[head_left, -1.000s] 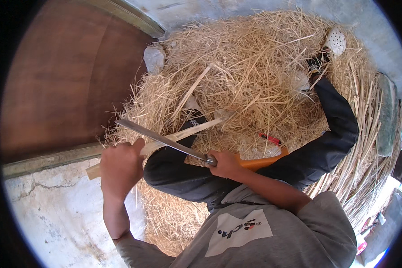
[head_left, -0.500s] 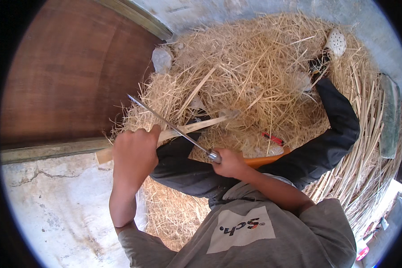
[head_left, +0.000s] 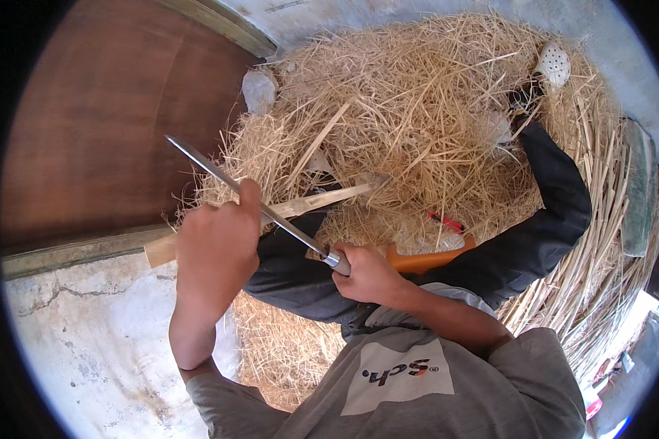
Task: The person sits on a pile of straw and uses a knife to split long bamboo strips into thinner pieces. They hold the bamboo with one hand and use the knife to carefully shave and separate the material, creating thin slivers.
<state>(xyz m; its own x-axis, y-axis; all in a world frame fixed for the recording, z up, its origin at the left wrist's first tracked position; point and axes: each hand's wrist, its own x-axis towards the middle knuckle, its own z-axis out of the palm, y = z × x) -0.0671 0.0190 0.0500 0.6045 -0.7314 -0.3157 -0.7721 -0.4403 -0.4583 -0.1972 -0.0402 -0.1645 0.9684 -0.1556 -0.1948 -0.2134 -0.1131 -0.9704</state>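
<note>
My left hand (head_left: pixel 218 252) is wrapped round a pale, flat wooden or bamboo strip (head_left: pixel 322 201), with the thumb raised. One end of the strip juts out past the wrist side; the other rests toward the shavings. In my right hand (head_left: pixel 370 274) is the handle of a long, narrow-bladed knife (head_left: pixel 289 228). Its blade slants up to the left, crossing over the strip close beside my left thumb, and the tip stands out over the brown door panel. Whether the edge touches the strip I cannot tell. My fingers hide most of the handle.
Pale shavings (head_left: pixel 410 102) are heaped between and beyond my dark-trousered legs. An orange object (head_left: pixel 428 258), a red-and-black tool (head_left: pixel 448 222) and clear plastic lie near my lap. Long strips (head_left: pixel 575 271) are stacked at right. A brown panel (head_left: pixel 110 124) and cracked wall (head_left: pixel 88 314) border the left.
The knife and my right hand have moved left and slightly toward me, so the blade reaches farther past my left hand. My left hand and the strip have shifted slightly left.
</note>
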